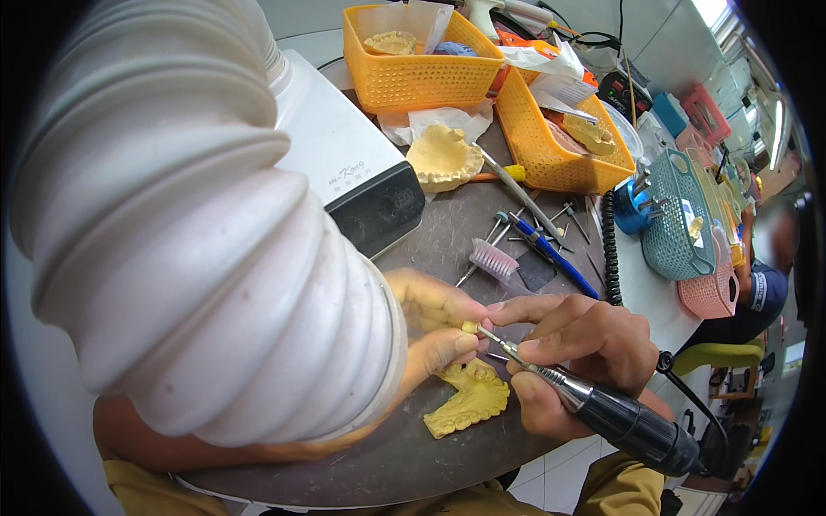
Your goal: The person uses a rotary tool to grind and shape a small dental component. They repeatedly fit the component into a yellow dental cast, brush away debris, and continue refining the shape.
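My left hand (434,322) comes out from behind a thick white corrugated hose, which hides part of it. Its thumb and fingers pinch a small yellow plaster piece (470,327). My right hand (589,340) grips a black and silver rotary handpiece (632,426) like a pen. The handpiece's thin bur (489,334) points left, and its tip meets the small piece or lies right beside it. Fingertips of both hands nearly touch there. Just below, a yellow plaster dental model (471,402) with a row of teeth lies on the dark bench.
The white hose (198,232) fills the left, before a white box-shaped unit (318,129). Behind stand orange baskets (422,82) and another plaster model (443,159). A pink-bristled brush (495,258) and blue-handled tool (555,254) lie mid-bench. Teal basket (680,219) and seated person (761,297) are at right.
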`<state>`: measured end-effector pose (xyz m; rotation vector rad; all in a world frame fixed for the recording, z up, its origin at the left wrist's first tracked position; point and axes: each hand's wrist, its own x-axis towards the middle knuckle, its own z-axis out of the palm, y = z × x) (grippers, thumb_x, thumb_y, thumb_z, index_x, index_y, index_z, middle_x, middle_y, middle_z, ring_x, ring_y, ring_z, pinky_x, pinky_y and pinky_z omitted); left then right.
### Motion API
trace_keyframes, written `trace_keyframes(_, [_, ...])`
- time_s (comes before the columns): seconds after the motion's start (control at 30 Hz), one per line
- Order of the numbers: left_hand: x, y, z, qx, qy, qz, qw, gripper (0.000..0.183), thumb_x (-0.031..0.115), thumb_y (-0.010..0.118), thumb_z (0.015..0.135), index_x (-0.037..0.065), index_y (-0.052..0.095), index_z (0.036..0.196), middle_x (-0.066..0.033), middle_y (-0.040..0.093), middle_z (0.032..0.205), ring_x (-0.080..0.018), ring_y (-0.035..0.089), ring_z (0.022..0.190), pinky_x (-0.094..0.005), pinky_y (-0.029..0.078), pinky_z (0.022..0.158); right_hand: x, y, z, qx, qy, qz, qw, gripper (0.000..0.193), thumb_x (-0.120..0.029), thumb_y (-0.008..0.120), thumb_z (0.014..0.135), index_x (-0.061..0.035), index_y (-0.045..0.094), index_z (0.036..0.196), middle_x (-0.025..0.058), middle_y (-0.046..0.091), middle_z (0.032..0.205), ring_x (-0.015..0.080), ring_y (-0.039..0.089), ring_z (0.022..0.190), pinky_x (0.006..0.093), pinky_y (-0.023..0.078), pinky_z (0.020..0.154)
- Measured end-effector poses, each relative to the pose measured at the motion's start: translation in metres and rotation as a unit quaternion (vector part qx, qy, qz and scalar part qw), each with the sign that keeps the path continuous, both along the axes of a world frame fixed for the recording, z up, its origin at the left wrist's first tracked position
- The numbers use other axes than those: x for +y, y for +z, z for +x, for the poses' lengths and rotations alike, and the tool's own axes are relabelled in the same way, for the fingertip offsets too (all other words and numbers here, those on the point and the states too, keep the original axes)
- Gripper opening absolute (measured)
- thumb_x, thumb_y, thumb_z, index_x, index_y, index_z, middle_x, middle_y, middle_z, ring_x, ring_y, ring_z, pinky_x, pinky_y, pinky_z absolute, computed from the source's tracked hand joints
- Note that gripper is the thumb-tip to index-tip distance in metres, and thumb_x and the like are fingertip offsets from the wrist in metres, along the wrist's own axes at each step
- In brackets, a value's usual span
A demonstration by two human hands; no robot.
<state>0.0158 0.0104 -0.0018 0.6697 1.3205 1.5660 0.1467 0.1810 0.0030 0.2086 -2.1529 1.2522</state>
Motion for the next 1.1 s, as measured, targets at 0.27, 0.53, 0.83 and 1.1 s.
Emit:
trace_keyframes(0.27, [0.001,-0.006,0.003,-0.063,0.026,0.05,0.996,0.021,0.001,0.062,0.1,-0.002,0.057,0.12,-0.0185,0.071,0.113,-0.0212,0.07,0.107,-0.0323,0.059,0.094,0.01,0.003,0.004,-0.013,0.038,0.031,0.999,0.024,-0.012,0.073,0.086,0.0027,0.057,0.096,0.0122,0.062,0.072,0.0213,0.07,0.066,0.0505,0.064,0.081])
trace_keyframes(0.53, [0.001,0.004,0.002,-0.039,0.014,-0.009,0.999,0.016,0.004,0.061,0.101,-0.001,0.058,0.116,-0.0175,0.07,0.112,-0.0218,0.07,0.107,-0.0344,0.059,0.095,0.01,0.001,0.013,-0.031,0.002,0.017,0.999,0.026,-0.013,0.072,0.089,0.0014,0.053,0.099,0.0124,0.063,0.078,0.0197,0.069,0.071,0.0459,0.063,0.083])
trace_keyframes(0.83, [-0.013,-0.001,-0.002,0.138,0.036,0.033,0.989,0.011,0.012,0.059,0.103,0.002,0.059,0.109,-0.0084,0.067,0.099,-0.0127,0.066,0.09,-0.0286,0.056,0.084,0.029,0.03,0.038,-0.026,-0.093,-0.29,0.952,0.026,-0.023,0.062,0.093,-0.0007,0.054,0.084,0.0037,0.051,0.064,0.0117,0.057,0.053,0.0245,0.051,0.052])
trace_keyframes(1.1, [-0.009,-0.013,-0.002,0.274,-0.006,0.04,0.961,0.009,0.006,0.062,0.101,0.001,0.063,0.108,-0.0063,0.064,0.104,-0.0113,0.064,0.093,-0.0269,0.052,0.089,0.073,0.025,0.11,-0.142,-0.258,-0.278,0.914,0.015,-0.015,0.065,0.091,-0.008,0.052,0.092,-0.0054,0.045,0.071,0.0027,0.042,0.054,0.0203,0.034,0.05])
